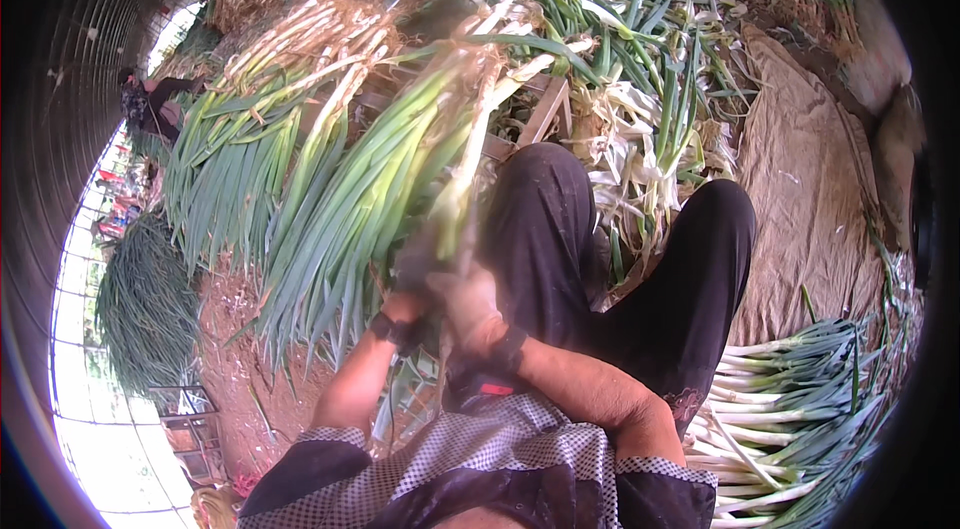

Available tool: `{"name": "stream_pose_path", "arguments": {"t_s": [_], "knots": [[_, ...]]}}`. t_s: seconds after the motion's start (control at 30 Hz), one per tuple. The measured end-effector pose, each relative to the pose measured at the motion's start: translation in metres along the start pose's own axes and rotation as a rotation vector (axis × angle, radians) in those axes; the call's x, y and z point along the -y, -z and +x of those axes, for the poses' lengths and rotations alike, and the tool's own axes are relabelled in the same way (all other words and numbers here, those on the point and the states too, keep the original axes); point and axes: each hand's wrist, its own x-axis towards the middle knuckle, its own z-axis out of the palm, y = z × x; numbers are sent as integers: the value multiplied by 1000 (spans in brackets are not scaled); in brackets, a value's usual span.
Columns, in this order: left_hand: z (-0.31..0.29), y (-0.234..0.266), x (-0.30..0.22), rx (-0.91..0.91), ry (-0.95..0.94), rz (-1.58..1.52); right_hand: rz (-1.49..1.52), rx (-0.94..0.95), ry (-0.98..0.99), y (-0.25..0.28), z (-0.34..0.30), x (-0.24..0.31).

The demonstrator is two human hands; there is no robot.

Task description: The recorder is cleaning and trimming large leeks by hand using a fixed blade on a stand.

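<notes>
left hand [408, 303]: low and close to the body; blur hides the fingers, so how far they open and what they hold cannot be told.
right hand [472, 303]: just beside the left; fingers look bent, but their closure and contents cannot be told (motion blur).
stalk [467, 164]: ahead of the hands, root end away, presumably keeping the leafy end within reach.
bundle [385, 174]: left of the stalk, roots outward, likely to limit tangling.
loose leaves [640, 119]: heaped beyond the legs [550, 219].
pale row [755, 397]: right of the legs, laid parallel, probably for order.

Pale leek [473, 151], blurred, seemingly slanting.
</notes>
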Motion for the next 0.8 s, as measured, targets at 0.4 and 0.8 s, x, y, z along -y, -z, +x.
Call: {"name": "stream_pose_path", "arguments": {"t_s": [0.4, 0.8], "knots": [[-47, -9, 27, 302, 198, -292, -11, -44, -49, -9, -7, 8], [0, 22, 0, 373, 89, -299, 1, -114, 23, -6, 25, 18]]}}
